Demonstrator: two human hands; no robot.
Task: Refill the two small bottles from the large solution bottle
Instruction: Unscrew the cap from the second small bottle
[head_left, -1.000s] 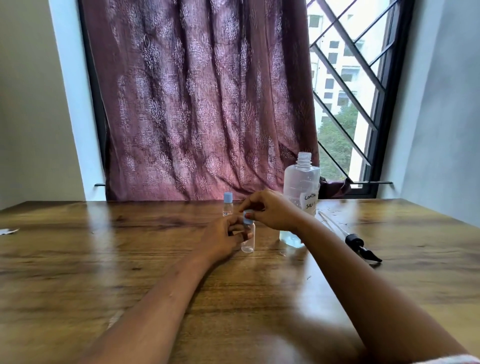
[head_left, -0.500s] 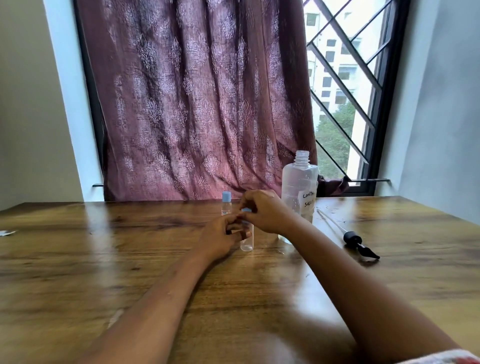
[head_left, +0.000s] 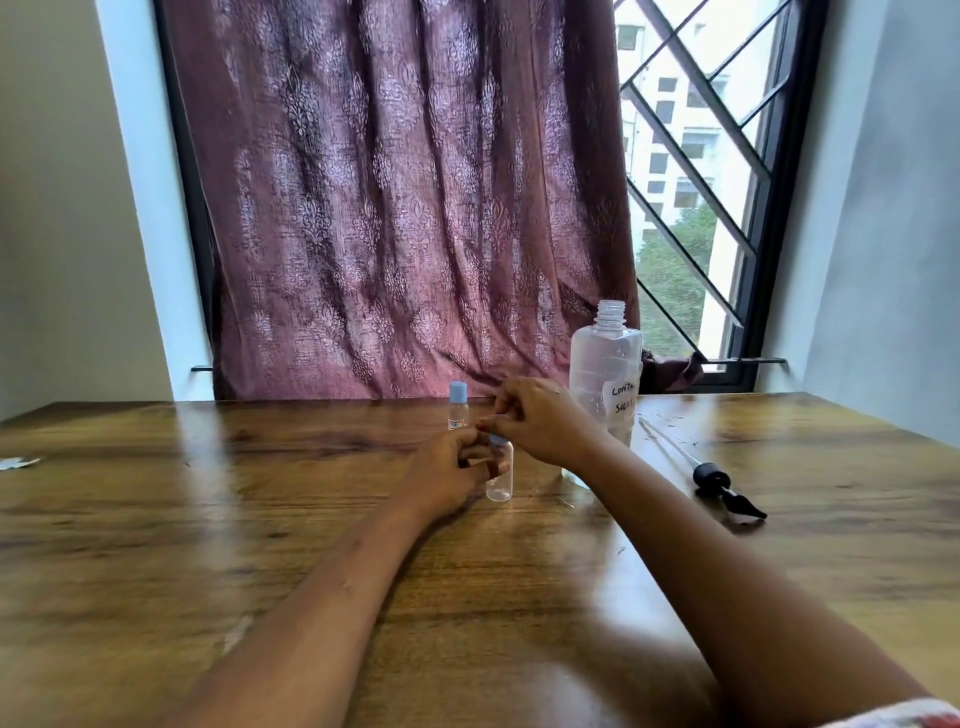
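Note:
A small clear bottle (head_left: 501, 480) stands on the wooden table (head_left: 156, 519) in the middle. My left hand (head_left: 447, 473) grips its body from the left. My right hand (head_left: 540, 418) pinches its light blue cap (head_left: 497, 440) from above. A second small bottle (head_left: 457, 408) with a light blue cap stands upright just behind, untouched. The large clear solution bottle (head_left: 605, 369) stands uncapped to the right, behind my right wrist, with a handwritten white label.
A black pump head with a long clear tube (head_left: 719, 483) lies on the table right of the large bottle. A maroon curtain (head_left: 395, 208) and a barred window (head_left: 691, 182) rise behind the table. A small white scrap (head_left: 15, 462) lies at the far left edge.
Both hands stay on the small bottle and its cap, with only slight finger movement. The bottles have not moved on the table.

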